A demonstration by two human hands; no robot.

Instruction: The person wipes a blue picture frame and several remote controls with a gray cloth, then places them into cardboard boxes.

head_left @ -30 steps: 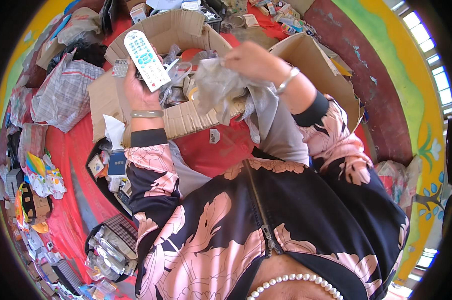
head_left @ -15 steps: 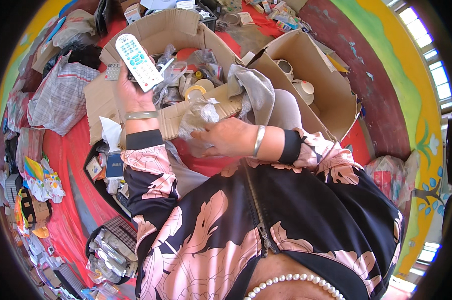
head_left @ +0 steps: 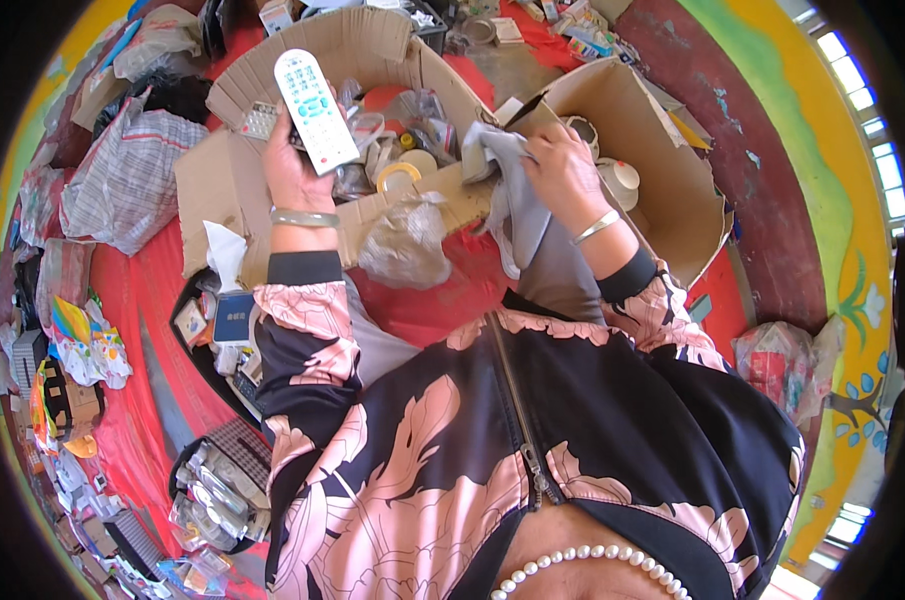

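Note:
My left hand (head_left: pixel 297 175) is closed round a white remote control (head_left: pixel 315 110) with blue-green buttons, held up over the left cardboard box (head_left: pixel 222 185). A smaller grey keypad-like thing (head_left: pixel 260 121) shows beside that hand; I cannot tell whether it is held too. My right hand (head_left: pixel 566 172) has its fingers closed on a grey cloth (head_left: pixel 517 205), which drapes over my knee between the two boxes. A crumpled clear plastic bag (head_left: pixel 409 243) rests against the near flap of the left box, apart from both hands.
The left box holds a roll of yellowish tape (head_left: pixel 400 178) and plastic odds and ends. White cups (head_left: pixel 620 183) lie in the right cardboard box (head_left: pixel 687 215). A dark bin (head_left: pixel 204 300) with a blue booklet (head_left: pixel 234 318) stands at left. A checked sack (head_left: pixel 122 190) sits farther left on red sheeting.
My right hand has left the plastic bag and moved up and right to the grey cloth. My left hand has shifted slightly right with the remote control.

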